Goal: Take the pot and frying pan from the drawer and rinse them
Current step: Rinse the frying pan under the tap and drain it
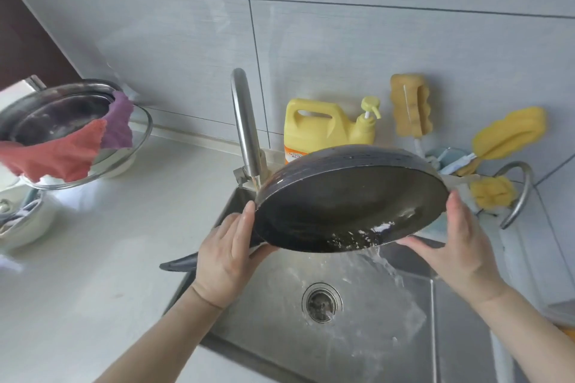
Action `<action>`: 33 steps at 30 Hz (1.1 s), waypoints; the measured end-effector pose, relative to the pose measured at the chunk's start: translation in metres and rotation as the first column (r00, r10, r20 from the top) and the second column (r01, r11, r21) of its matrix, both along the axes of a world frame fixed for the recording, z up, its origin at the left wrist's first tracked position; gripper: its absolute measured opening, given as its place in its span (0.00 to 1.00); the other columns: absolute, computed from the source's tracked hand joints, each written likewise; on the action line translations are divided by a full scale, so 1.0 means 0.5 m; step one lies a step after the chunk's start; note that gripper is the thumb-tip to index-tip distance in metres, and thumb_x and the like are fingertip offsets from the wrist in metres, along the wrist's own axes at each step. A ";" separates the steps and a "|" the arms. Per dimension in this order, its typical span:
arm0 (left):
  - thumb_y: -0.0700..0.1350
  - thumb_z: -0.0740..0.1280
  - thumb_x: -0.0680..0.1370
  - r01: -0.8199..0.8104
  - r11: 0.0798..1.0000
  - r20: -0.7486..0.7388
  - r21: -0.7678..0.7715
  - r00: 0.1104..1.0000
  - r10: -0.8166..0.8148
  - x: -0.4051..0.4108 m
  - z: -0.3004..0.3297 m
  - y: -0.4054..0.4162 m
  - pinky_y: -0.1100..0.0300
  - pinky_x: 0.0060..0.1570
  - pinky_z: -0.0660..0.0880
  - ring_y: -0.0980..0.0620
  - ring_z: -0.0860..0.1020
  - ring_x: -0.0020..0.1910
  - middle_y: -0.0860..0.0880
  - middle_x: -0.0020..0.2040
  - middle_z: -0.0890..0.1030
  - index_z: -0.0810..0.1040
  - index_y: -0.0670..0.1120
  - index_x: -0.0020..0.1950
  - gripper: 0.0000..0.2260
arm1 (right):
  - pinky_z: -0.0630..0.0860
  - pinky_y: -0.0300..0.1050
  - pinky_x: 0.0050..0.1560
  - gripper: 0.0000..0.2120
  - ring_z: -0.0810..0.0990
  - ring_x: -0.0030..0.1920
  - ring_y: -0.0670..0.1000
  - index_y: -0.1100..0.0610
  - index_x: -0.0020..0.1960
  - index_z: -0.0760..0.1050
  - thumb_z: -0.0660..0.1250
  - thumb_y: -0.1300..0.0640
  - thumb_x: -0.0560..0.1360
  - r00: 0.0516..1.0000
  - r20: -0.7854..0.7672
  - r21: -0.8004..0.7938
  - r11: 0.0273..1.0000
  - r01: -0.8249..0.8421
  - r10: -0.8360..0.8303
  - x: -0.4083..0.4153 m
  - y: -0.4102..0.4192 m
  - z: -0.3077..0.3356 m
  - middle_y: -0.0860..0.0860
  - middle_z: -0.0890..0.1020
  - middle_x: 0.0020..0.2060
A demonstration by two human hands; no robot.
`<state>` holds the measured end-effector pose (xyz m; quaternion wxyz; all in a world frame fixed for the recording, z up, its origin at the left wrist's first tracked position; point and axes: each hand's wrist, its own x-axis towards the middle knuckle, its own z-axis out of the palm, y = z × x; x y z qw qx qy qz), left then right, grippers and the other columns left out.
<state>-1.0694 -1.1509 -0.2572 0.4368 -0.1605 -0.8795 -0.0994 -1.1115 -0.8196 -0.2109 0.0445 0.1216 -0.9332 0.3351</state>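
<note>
Two bare forearms reach in from the bottom edge over a steel sink [267, 314], whose round drain [322, 303] sits between them. Water spills in a stream [385, 264] off the low edge of the frying pan [351, 202] and splashes on the sink floor right of the drain. The pan is held above the basin, tilted steeply so its dark inner face turns toward the camera, with the lower right part of its rim lowest. The left hand [230, 255] grips the pan at its left side, thumb lying up along the rim and fingers curled underneath where the dark handle [180, 263] juts out to the lower left past the wrist. The right hand [457, 246] supports the right side of the pan, thumb up against the rim, fingers extended and reaching beneath the low edge.

Left of the sink lies the pale tabletop [124, 242]. At its far left stands a steel pot [62, 109], tipped and resting in a glass lid or bowl [137, 137], with a red cloth [53, 155] and a purple cloth [119, 121] draped over its rim. Behind the pan rises the curved steel faucet [245, 121], then a yellow detergent jug [326, 124] with a pump top against the grey tiled wall [342, 25]. Right of it are several yellow sponges [510, 134], some on handles, standing in a holder, and a second curved steel spout [519, 193].
</note>
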 end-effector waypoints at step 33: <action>0.60 0.76 0.64 -0.140 0.987 0.917 -0.084 0.377 0.132 0.035 0.100 -0.174 0.62 0.41 0.72 0.55 0.76 0.43 0.60 0.47 0.78 0.35 0.74 0.70 0.53 | 0.60 0.22 0.63 0.65 0.63 0.68 0.30 0.33 0.74 0.40 0.84 0.57 0.58 0.866 0.451 -0.346 0.937 -0.053 0.216 0.073 -0.181 -0.202 0.33 0.59 0.73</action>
